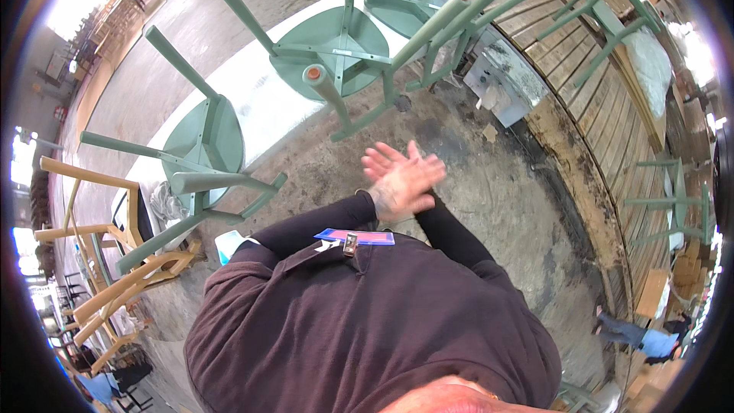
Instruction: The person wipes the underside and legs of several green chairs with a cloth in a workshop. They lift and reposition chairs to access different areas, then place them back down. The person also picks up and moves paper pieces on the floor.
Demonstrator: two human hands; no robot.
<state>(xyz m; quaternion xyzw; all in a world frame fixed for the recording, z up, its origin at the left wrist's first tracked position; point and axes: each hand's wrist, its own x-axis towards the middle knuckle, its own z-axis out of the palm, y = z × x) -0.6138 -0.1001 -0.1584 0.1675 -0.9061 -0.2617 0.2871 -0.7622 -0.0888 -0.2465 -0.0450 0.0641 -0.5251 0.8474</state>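
In front of my chest my two hands meet, one laid across the other, with no object seen between them. My left hand point(410, 183) is on top, its fingers stretched to the right and slightly smeared by motion. Beneath it, my right hand point(381, 159) points up and to the left, fingers spread; its palm is mostly hidden. Nearest to them is a green upside-down chair point(329, 34) with its legs in the air, beyond the fingers and apart from them. A second overturned green chair point(202, 138) is to the left.
A white covered surface point(264, 95) bears the green chairs. Unpainted wooden chair frames point(122, 260) stand at left. To the right are a grey metal box point(505, 80) and a curved slatted wooden platform point(566, 69) with more green chairs. A person in blue point(650, 340) is at lower right.
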